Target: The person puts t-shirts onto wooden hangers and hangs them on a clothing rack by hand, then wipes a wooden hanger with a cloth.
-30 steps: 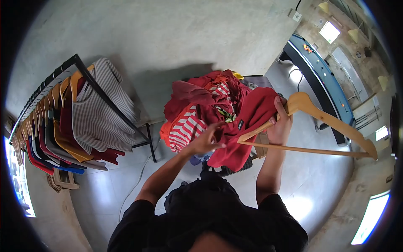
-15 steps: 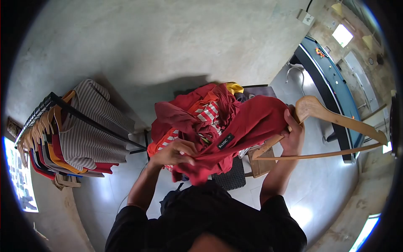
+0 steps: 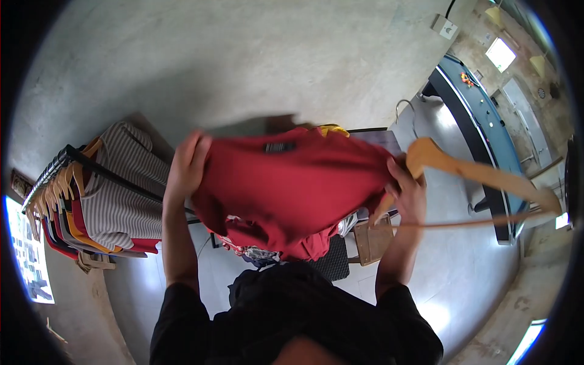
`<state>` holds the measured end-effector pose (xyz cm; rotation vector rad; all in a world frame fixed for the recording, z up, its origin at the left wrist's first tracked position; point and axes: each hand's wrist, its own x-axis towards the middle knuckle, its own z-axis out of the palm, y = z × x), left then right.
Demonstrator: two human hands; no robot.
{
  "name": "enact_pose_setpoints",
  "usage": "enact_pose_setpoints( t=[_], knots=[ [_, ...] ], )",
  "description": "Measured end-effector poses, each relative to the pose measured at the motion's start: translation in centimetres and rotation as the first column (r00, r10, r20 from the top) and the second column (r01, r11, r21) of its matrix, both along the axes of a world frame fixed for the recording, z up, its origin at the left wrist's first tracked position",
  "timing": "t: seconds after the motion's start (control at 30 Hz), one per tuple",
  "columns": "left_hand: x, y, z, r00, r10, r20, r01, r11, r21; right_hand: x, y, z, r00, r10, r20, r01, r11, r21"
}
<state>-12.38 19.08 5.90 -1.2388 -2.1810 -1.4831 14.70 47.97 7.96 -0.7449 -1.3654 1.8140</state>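
Note:
A red shirt is stretched out in front of me, its dark neck label near the upper edge. My left hand grips its left end, slightly blurred by motion. At the other end, my right hand is closed on the shirt's edge and also on a wooden clothes hanger. The hanger points off to the right with its metal hook upward, outside the shirt. Behind and below the shirt lies a pile of clothes, mostly hidden, with a yellow piece showing at the back.
On the left, a black clothes rack carries several garments on wooden hangers, a striped shirt nearest. A wooden stool or box stands beside the pile. A pool table is farther right; a concrete wall rises ahead.
My left hand has moved up and left, spreading the bunched red shirt wide over the pile. The right hand has shifted slightly left, still with the hanger.

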Motion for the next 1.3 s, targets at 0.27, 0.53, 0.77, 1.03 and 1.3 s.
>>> enact_pose_setpoints(
  t=[0.27, 0.53, 0.77, 1.03, 1.3],
  knots=[
    [-7.3, 11.8, -8.4, 0.833, 0.168, -0.526, -0.282, 0.949, -0.144, -12.6, 8.9, -15.8, 0.926, -0.239, 0.293, 0.004, 0.782, 0.623],
    [4.8, -2.4, -23.3, 0.957, -0.285, 0.055, 0.261, 0.76, -0.596, -4.1, 2.8, -25.2, 0.823, -0.002, 0.567, -0.213, 0.925, 0.313],
    [11.3, -8.8, -33.0, 0.983, 0.118, 0.142, 0.001, 0.766, -0.643, 2.0, -2.7, -27.5, 0.858, 0.148, 0.491, -0.206, 0.976, 0.068],
    [7.7, -12.2, -27.7, 0.462, -0.194, 0.865, 0.566, 0.816, -0.119, 2.1, -7.9, -28.1, 0.871, 0.275, 0.407, -0.303, 0.953, 0.003],
    [8.4, -19.7, -38.7, 0.851, -0.057, 0.523, 0.338, 0.821, -0.46, 4.2, -16.9, -27.2, 0.808, -0.049, 0.587, -0.169, 0.935, 0.311]
  ],
)
